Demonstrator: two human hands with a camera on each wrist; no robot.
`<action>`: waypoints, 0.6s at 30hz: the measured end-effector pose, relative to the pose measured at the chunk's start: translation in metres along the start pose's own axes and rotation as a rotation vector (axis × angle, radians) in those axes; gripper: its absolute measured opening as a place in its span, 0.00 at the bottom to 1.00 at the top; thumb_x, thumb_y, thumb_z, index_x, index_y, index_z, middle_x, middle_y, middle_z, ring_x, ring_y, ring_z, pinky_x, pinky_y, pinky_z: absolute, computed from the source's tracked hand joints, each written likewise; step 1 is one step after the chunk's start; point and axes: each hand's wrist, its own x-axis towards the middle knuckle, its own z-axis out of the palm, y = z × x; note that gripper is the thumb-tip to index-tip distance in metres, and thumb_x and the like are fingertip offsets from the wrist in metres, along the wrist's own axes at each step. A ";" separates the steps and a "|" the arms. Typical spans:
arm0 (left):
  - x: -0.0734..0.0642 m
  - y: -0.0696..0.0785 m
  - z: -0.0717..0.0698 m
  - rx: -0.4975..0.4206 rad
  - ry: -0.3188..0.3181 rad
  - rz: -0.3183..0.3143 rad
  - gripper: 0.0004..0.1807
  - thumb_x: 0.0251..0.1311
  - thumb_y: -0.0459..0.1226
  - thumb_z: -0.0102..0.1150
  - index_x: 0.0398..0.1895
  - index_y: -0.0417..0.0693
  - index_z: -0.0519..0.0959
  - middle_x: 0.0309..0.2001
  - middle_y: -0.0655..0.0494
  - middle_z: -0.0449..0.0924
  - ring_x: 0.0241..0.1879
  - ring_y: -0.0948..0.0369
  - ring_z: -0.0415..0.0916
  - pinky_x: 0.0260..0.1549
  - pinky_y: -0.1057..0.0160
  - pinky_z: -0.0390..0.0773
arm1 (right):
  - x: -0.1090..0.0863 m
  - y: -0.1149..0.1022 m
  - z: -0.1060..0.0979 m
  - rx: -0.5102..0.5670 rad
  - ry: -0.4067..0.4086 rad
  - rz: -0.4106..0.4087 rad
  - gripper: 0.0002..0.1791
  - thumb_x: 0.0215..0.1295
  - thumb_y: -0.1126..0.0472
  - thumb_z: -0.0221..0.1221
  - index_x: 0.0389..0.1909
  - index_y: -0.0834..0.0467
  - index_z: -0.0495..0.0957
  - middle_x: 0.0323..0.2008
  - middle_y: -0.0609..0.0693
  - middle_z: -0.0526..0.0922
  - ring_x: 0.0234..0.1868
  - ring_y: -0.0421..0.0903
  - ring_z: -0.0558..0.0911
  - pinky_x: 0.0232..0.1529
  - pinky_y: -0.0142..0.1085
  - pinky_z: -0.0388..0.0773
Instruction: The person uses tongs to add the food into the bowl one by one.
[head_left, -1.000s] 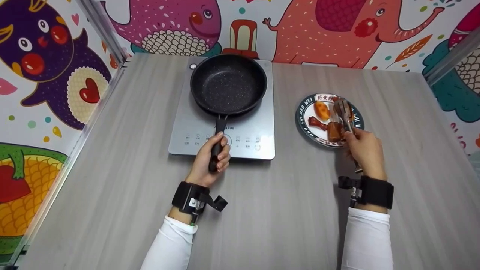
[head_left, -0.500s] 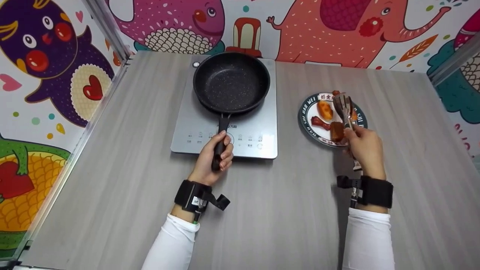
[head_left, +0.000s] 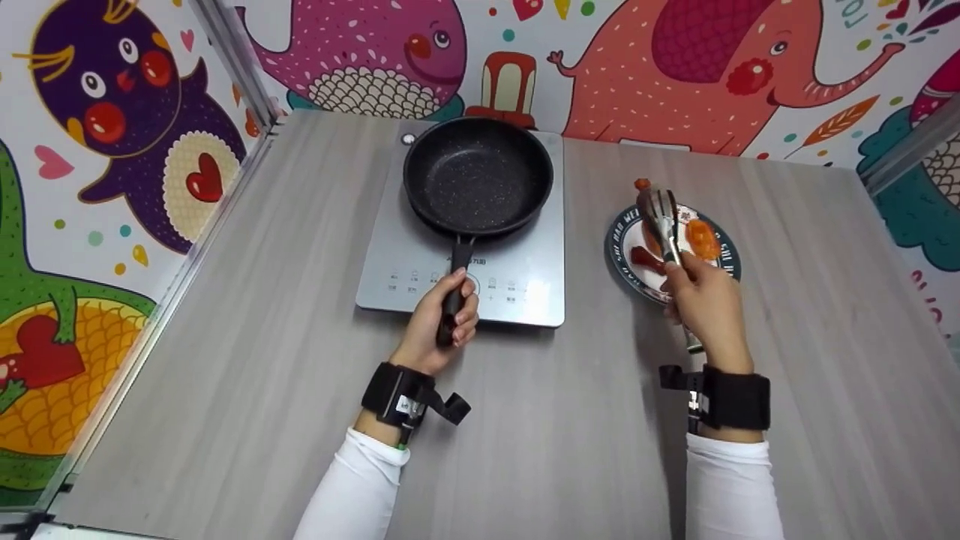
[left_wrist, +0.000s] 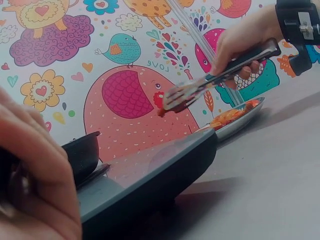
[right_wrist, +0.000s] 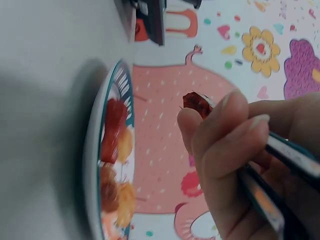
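My left hand (head_left: 426, 330) grips the black handle of the frying pan (head_left: 480, 180), which sits bare inside on the induction cooker. With my right hand (head_left: 712, 307) I hold metal tongs (head_left: 664, 217), squeezed so that a red-brown piece of food (right_wrist: 197, 103) is pinched at their tips. In the left wrist view the tongs (left_wrist: 187, 95) and that piece (left_wrist: 161, 112) are raised above the plate. The round plate (head_left: 616, 259), dark-rimmed with lettering, bears an orange-yellow piece (head_left: 703, 240), a dark red piece (head_left: 646, 259) and other food partly hidden by the tongs.
The silver induction cooker (head_left: 525, 292) stands left of the plate on the grey wood-grain table (head_left: 540, 435). Cartoon-printed walls (head_left: 615, 75) close off the back and sides. A black camera strap (head_left: 735, 397) is around each wrist.
The right hand has lifted the tongs and moved them left, carrying the food piece with them off the plate. The left hand keeps its grip on the pan handle; the head view has shifted slightly.
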 end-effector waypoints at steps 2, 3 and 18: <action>0.000 -0.001 -0.001 0.011 0.001 -0.005 0.15 0.65 0.46 0.40 0.25 0.47 0.63 0.11 0.59 0.56 0.06 0.67 0.58 0.04 0.73 0.58 | 0.000 -0.006 0.003 -0.006 0.005 -0.033 0.20 0.66 0.51 0.46 0.48 0.60 0.74 0.21 0.55 0.78 0.11 0.47 0.76 0.08 0.34 0.70; 0.000 -0.001 -0.001 0.015 0.004 -0.007 0.15 0.65 0.46 0.40 0.25 0.47 0.63 0.11 0.60 0.56 0.06 0.67 0.58 0.04 0.73 0.59 | 0.000 -0.010 0.005 -0.010 0.005 -0.047 0.20 0.66 0.51 0.46 0.48 0.61 0.74 0.21 0.55 0.78 0.10 0.47 0.76 0.08 0.34 0.69; 0.002 -0.003 0.000 0.006 0.035 -0.007 0.15 0.65 0.46 0.41 0.24 0.47 0.64 0.10 0.60 0.58 0.05 0.67 0.59 0.03 0.72 0.57 | 0.017 -0.098 0.033 -0.104 -0.060 -0.244 0.14 0.66 0.53 0.48 0.47 0.55 0.73 0.20 0.49 0.76 0.11 0.41 0.74 0.10 0.35 0.70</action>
